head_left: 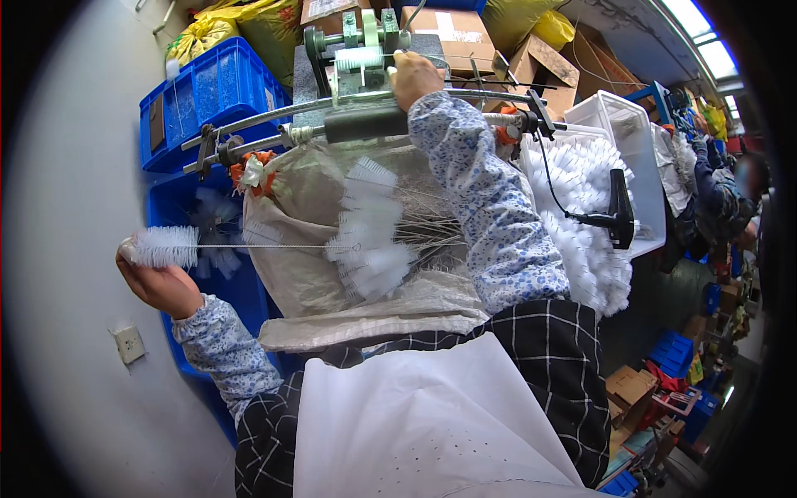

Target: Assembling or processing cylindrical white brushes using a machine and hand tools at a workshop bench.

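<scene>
My left hand [162, 280] is out at the far left, closed around the bristle head of a white wire-handled brush [170, 246]. Its twisted wire stem runs level to the right, over a sack. At the machine [369, 37], my right hand [415, 80] has its fingers closed beside a second white bristle brush [359, 58], which lies between the machine's parts. A thin wire stretches right from these fingers, apparently that brush's stem. Below, more white brushes [369, 232] lie in the open beige sack [290, 286], their wire stems pointing right.
Metal rails with a dark padded roller [365, 123] cross ahead of me. Blue bins [212, 100] stand at the left by the wall. On the right, a white tub [652, 203] sits behind heaped brushes [573, 191], with a black hairdryer-shaped tool [618, 212] over them. Another person [722, 187] is farther right.
</scene>
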The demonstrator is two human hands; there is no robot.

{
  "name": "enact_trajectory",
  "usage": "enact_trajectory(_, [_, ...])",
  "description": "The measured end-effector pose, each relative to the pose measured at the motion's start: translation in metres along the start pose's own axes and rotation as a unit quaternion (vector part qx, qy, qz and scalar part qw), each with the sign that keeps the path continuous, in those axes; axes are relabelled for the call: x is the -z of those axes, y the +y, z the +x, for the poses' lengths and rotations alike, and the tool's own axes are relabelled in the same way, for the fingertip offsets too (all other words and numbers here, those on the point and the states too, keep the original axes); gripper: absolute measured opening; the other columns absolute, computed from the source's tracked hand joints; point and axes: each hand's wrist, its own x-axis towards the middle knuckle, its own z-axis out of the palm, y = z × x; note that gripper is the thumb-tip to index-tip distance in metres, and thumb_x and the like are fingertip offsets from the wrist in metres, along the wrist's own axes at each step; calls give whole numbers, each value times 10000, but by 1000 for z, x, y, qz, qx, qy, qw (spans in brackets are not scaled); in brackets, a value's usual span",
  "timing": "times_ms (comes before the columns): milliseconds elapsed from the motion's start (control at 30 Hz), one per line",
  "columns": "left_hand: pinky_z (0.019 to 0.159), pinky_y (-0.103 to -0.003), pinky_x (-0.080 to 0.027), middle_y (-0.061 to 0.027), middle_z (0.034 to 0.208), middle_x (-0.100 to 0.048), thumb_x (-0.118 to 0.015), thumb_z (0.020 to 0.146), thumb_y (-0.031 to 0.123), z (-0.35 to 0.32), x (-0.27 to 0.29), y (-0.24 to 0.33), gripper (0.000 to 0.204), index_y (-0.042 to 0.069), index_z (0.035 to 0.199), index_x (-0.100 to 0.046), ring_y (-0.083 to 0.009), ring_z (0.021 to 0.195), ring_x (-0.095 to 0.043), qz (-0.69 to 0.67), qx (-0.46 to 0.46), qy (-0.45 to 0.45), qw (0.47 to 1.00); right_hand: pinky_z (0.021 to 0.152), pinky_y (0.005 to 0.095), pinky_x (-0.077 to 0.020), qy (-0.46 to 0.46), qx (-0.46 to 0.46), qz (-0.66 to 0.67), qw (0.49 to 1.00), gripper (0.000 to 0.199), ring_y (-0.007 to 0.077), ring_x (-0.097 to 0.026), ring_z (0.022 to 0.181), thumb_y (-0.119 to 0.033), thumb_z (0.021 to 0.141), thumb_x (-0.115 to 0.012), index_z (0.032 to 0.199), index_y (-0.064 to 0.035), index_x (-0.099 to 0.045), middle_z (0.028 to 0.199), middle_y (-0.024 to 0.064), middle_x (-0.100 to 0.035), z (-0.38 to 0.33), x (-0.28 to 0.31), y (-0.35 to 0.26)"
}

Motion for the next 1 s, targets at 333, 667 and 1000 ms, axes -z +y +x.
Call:
enact_trajectory(333, [704,-297,-484,-123,929,-450,-443,823,93,-2,17,-16,196,-41,965,-463,-210,829,-523,-63,71,27,995,814,389,-388,4,19,-6,1000,271,275,-520,930,-190,752,-486,1003,-100,-532,1007,118,-541,6,29,92])
enact_trajectory(667, [715,-262,-446,-55,860,-517,-471,831,188,-13,-36,25,181,22,900,-479,-134,807,-523,-459,287,-33,840,692,348,-424,-36,123,-8,992,188,278,-543,804,-121,775,-441,949,-155,-504,883,109,-551,34,38,140])
enact_trajectory(1000, [700,-225,-453,-50,881,-526,-501,816,170,-44,-77,91,178,38,926,-454,-102,797,-517,-546,323,-168,755,715,271,-446,-345,193,232,889,265,163,-547,774,-134,835,-435,1087,-73,-490,886,78,-576,-57,123,80])
